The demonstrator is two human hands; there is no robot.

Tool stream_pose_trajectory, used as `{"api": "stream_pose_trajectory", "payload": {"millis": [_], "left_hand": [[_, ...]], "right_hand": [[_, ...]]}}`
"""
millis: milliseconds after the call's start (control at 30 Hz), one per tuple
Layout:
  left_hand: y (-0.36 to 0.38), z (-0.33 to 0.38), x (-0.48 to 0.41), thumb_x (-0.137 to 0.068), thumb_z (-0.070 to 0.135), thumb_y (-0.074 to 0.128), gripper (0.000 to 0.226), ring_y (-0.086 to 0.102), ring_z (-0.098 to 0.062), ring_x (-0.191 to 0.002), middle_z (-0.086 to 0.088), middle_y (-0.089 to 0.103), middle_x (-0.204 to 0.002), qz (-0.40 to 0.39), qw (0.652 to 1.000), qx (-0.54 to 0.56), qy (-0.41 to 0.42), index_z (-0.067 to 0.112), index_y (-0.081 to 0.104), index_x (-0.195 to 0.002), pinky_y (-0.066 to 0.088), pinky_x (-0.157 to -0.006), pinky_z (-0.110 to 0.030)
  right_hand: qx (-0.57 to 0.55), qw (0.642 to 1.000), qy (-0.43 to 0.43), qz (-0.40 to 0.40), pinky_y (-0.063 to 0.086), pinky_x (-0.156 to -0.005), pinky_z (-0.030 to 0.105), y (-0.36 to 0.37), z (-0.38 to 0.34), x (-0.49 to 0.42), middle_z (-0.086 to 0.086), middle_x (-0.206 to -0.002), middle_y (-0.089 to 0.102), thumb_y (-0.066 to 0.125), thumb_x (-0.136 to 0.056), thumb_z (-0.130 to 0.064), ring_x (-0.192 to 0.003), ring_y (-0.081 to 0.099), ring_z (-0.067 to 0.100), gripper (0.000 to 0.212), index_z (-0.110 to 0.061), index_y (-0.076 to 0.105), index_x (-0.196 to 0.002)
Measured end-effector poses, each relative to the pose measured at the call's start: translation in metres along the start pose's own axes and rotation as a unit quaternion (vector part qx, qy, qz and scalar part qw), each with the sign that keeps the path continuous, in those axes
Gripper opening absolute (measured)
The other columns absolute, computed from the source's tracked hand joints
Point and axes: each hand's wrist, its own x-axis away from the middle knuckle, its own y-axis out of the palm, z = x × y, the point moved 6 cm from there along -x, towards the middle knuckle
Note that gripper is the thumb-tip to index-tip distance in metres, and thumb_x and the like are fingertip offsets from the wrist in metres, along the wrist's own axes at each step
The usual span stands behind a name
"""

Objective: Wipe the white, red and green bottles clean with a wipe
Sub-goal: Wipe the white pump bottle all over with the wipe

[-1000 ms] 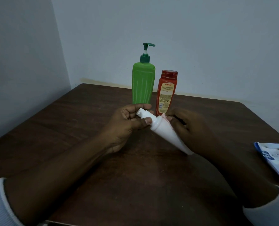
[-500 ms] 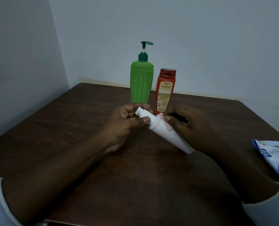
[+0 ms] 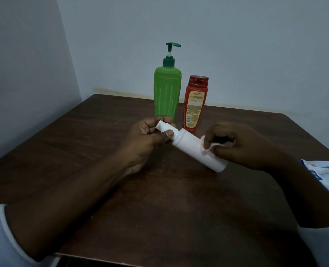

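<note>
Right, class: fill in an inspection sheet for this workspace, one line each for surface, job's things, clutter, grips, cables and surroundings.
Surface: dark brown wooden table.
Job's things: white bottle held slanted over the table; pink wipe against its side; green bottle and red bottle upright, side by side behind.
Clutter: blue-and-white packet at the right edge, partly out of view.
Grips: left hand grips the white bottle's pump end; right hand pinches the wipe onto the body.
Cables: nothing seen.
Surroundings: plain pale walls meeting in a corner behind the table.
</note>
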Motion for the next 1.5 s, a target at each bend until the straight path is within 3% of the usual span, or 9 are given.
{"api": "stream_pose_trajectory", "payload": {"millis": [167,367,467,600,800,933,1033,1300,1500], "left_hand": [[-0.002,-0.004,0.001,-0.09,-0.008,0.066,0.032,0.075,-0.015,-0.099,-0.006,0.079,-0.106,0.006,1.0,0.007,-0.006,0.014,0.073,-0.112,0.062,-0.084,-0.031],[0.002,-0.003,0.006,-0.088,-0.008,0.068,0.035,0.074,-0.018,-0.103,-0.008,0.078,-0.111,-0.028,1.0,0.008,0.007,0.015,0.074,-0.113,0.061,-0.082,-0.028],[0.008,-0.005,0.007,-0.088,-0.008,0.068,0.035,0.074,-0.018,-0.104,-0.007,0.078,-0.112,-0.039,0.999,-0.002,0.007,0.019,0.075,-0.11,0.061,-0.082,-0.027],[0.006,-0.004,0.005,-0.088,-0.008,0.068,0.034,0.074,-0.017,-0.102,-0.007,0.079,-0.11,-0.023,1.0,0.009,-0.001,0.014,0.073,-0.113,0.061,-0.082,-0.027],[0.004,-0.005,0.006,-0.09,-0.01,0.066,0.033,0.075,-0.013,-0.097,-0.004,0.08,-0.104,-0.012,1.0,0.007,-0.003,0.013,0.072,-0.114,0.06,-0.078,-0.024],[0.003,-0.005,0.008,-0.089,-0.008,0.067,0.034,0.074,-0.016,-0.101,-0.006,0.079,-0.108,-0.016,1.0,0.007,-0.006,0.014,0.072,-0.115,0.061,-0.083,-0.027],[0.003,-0.005,0.008,-0.089,-0.007,0.067,0.035,0.074,-0.018,-0.103,-0.009,0.078,-0.111,-0.017,1.0,0.009,-0.009,0.013,0.072,-0.116,0.061,-0.084,-0.029],[0.003,-0.004,0.009,-0.088,-0.006,0.068,0.035,0.073,-0.019,-0.105,-0.008,0.079,-0.111,-0.016,1.0,0.004,-0.012,0.014,0.073,-0.115,0.062,-0.086,-0.03],[0.007,-0.003,0.011,-0.087,-0.007,0.068,0.034,0.075,-0.016,-0.101,-0.006,0.079,-0.108,-0.02,1.0,0.004,-0.015,0.014,0.072,-0.113,0.061,-0.081,-0.027]], "right_hand": [[0.004,0.994,0.061,-0.095,0.054,-0.082,0.028,-0.005,0.014,0.012,-0.016,-0.097,0.067,0.071,-0.082,-0.012,-0.096,0.063,-0.001,0.021,-0.033,0.073,-0.084],[0.021,0.99,-0.071,0.121,0.051,-0.088,0.023,0.01,-0.025,-0.003,-0.005,-0.107,0.069,0.064,-0.091,-0.006,-0.101,0.063,0.006,0.019,-0.019,0.076,-0.098],[0.036,0.982,-0.101,0.154,0.048,-0.088,0.02,0.016,-0.035,-0.009,0.001,-0.109,0.069,0.064,-0.09,0.0,-0.101,0.063,0.009,0.023,-0.015,0.076,-0.102],[0.001,0.997,-0.025,0.074,0.051,-0.081,0.02,0.0,-0.015,-0.003,-0.012,-0.102,0.07,0.068,-0.088,-0.008,-0.095,0.063,0.001,0.024,-0.029,0.075,-0.098],[-0.036,0.994,0.061,-0.083,0.054,-0.089,0.026,-0.011,0.013,0.016,-0.022,-0.1,0.072,0.072,-0.085,-0.006,-0.099,0.067,-0.002,0.028,-0.033,0.077,-0.089],[0.002,0.999,-0.008,0.045,0.052,-0.079,0.015,-0.003,-0.008,0.007,-0.015,-0.099,0.071,0.07,-0.087,-0.009,-0.094,0.065,0.0,0.021,-0.028,0.076,-0.094],[0.038,0.991,-0.05,0.115,0.05,-0.082,0.019,0.012,-0.023,-0.001,-0.003,-0.105,0.07,0.066,-0.089,-0.003,-0.094,0.063,0.006,0.022,-0.018,0.077,-0.1],[0.044,0.993,-0.016,0.11,0.056,-0.08,0.032,0.006,-0.012,0.004,-0.004,-0.103,0.072,0.067,-0.09,-0.006,-0.094,0.065,0.01,0.022,-0.019,0.076,-0.105],[0.052,0.992,-0.063,0.093,0.05,-0.081,0.023,0.007,-0.025,0.004,-0.001,-0.106,0.07,0.07,-0.086,-0.002,-0.095,0.064,0.008,0.022,-0.018,0.078,-0.1]]}}
